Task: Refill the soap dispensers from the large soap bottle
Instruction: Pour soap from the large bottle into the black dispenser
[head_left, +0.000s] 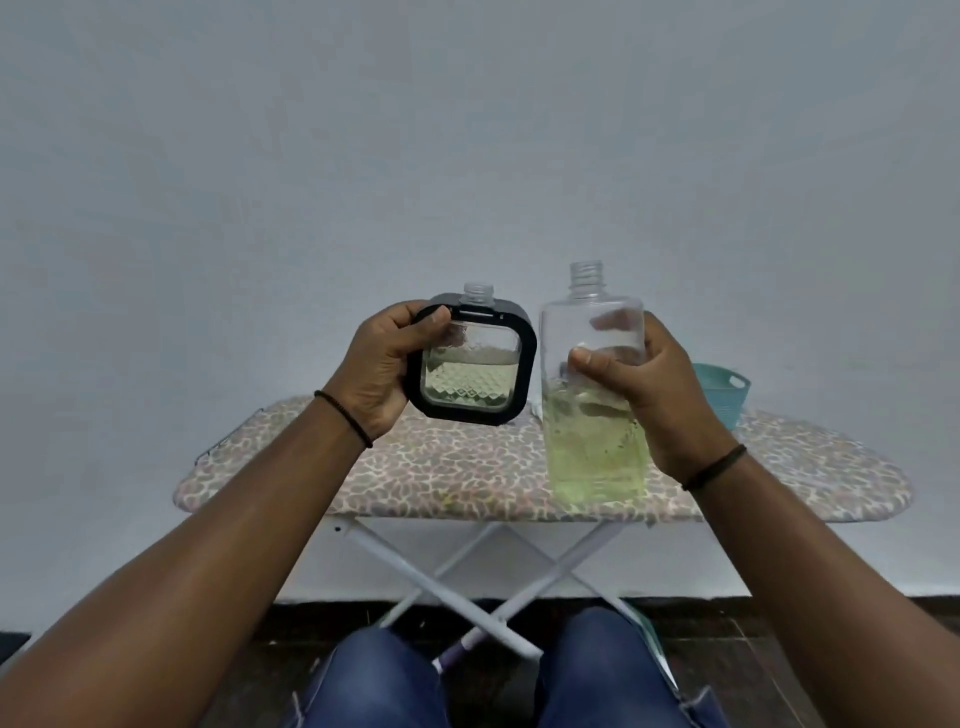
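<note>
My left hand (376, 364) grips a square soap dispenser (470, 382) with a black frame, a clear patterned body and an uncapped threaded neck. It stands upright in the air, about half full of pale yellow-green soap. My right hand (652, 387) holds the large clear soap bottle (592, 441) upright beside it, cap off, with yellow-green soap filling roughly its lower half. The two containers are side by side, a small gap between them, above the ironing board (467, 478).
The ironing board has a leopard-print cover and white crossed legs (483, 571). A teal plastic basket (722, 389) stands at the board's back right, partly hidden by my right hand. My knees in blue jeans are below. A plain pale wall lies behind.
</note>
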